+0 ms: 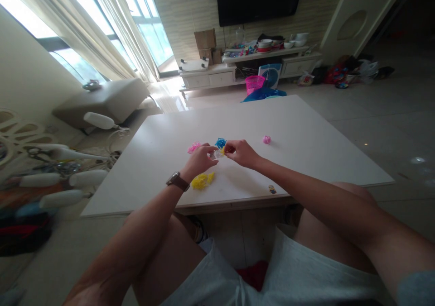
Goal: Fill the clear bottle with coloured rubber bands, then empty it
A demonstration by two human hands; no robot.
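Note:
Over the middle of the white table, my left hand is closed around a small clear plastic container. The fingers of my right hand pinch a bit of yellow strands at the container's right end. Just behind my hands lies a pile of blue strands. A pink pile shows partly behind my left hand. Nearer to me is a pile of yellow strands. To the right sits a small round pink ball.
A small yellow-and-blue cartoon figure lies by the table's near edge. Beyond the table are a pink basket, a blue plastic bag and a low cabinet. White lamp shades stick up at the left.

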